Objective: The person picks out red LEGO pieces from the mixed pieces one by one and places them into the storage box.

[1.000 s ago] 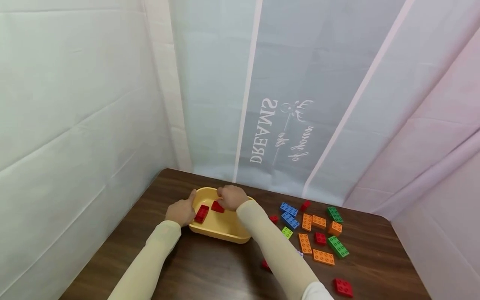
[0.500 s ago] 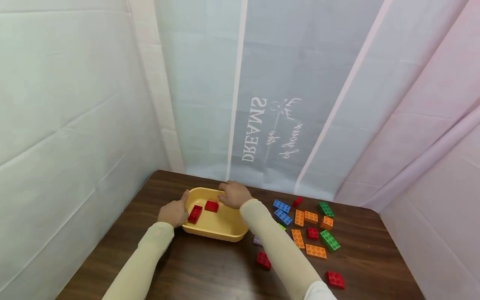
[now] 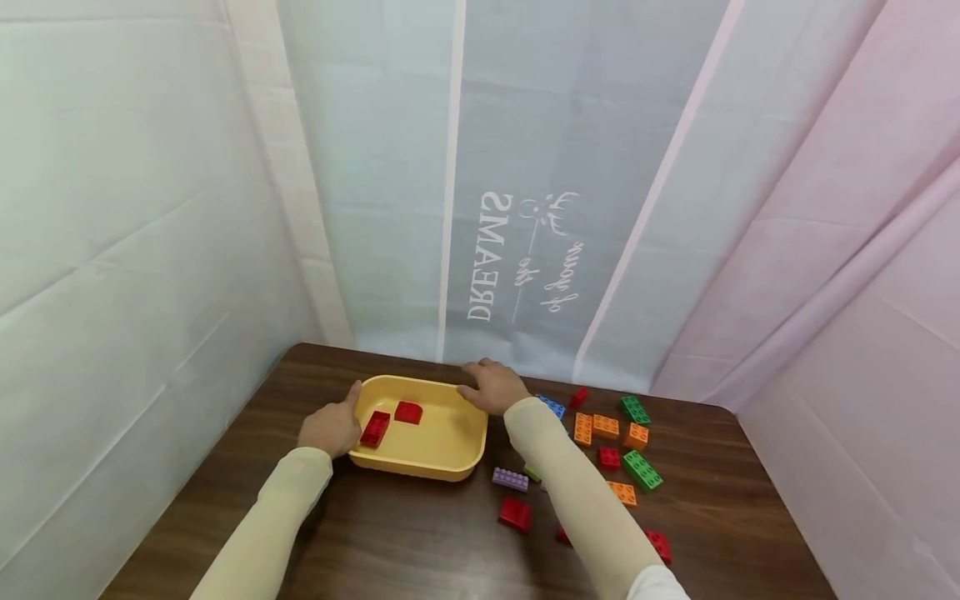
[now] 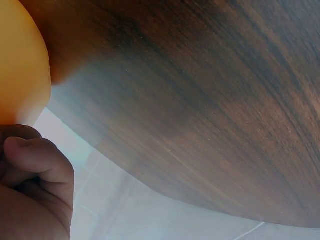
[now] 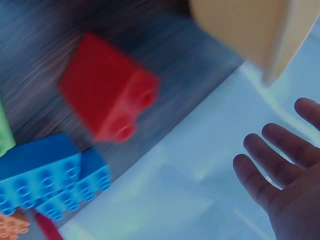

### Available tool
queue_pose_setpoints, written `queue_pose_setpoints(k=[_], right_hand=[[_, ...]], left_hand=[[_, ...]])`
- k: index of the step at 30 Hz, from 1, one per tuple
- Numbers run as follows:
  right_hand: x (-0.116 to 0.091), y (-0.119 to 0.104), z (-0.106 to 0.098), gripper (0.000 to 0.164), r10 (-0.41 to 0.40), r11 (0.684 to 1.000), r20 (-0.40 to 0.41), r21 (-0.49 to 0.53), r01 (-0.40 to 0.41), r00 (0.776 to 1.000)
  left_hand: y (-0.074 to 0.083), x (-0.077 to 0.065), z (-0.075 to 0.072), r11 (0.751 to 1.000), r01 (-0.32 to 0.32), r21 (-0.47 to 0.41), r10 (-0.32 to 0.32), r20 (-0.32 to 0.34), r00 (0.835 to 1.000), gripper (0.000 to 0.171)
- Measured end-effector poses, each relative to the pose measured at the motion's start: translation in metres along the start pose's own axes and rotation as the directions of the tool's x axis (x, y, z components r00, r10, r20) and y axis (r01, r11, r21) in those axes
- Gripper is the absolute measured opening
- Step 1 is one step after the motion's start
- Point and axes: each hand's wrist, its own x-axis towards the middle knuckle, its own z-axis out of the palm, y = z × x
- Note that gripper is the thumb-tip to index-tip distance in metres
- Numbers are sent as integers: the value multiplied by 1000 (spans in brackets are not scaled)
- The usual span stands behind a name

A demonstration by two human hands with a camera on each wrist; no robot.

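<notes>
Two red bricks [image 3: 375, 429] lie near each other at the left end of the yellow tray [image 3: 420, 470]. The left hand [image 3: 327, 428] pinches the tray's left rim; the right hand [image 3: 495, 387], by the far right corner, holds nothing, fingers slightly apart. To the right on the desk [image 3: 405, 542] lie loose red bricks [image 3: 514, 513], a purple brick [image 3: 510, 478], blue bricks [image 5: 42, 167], orange bricks [image 3: 582, 428] and green bricks [image 3: 642, 471]. By this layout, gathering appears early: two in, most left out.
</notes>
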Motion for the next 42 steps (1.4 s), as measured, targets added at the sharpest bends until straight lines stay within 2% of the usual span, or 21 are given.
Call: queue_pose_setpoints(k=[8,19,27,32,37,42], right_hand=[[-12,25,0,57,50,999,-9,23,-50,999],[-28,55,-5,54,102,995,-24,-4,-102,994],[-48,83,-1,53,173,985,-26,1,-173,985],[-61,97,-1,52,171,985,-36,22,-170,985],[-70,115,2,45,171,985,-88,4,-171,981],[-82,136,7,31,195,976,-173,-62,-209,965]], left_hand=[[-4,-2,-3,1000,1,-13,-1,22,1000,70],[-12,-4,1,999,-34,-13,34,-23,999,66],[-11,-4,-1,999,-32,-21,32,-14,999,67],[-11,-4,1,999,-35,-23,35,-14,999,67],[-7,-4,0,999,-41,-20,41,-12,999,67],[-3,-4,-1,999,-38,-18,38,-6,999,67]])
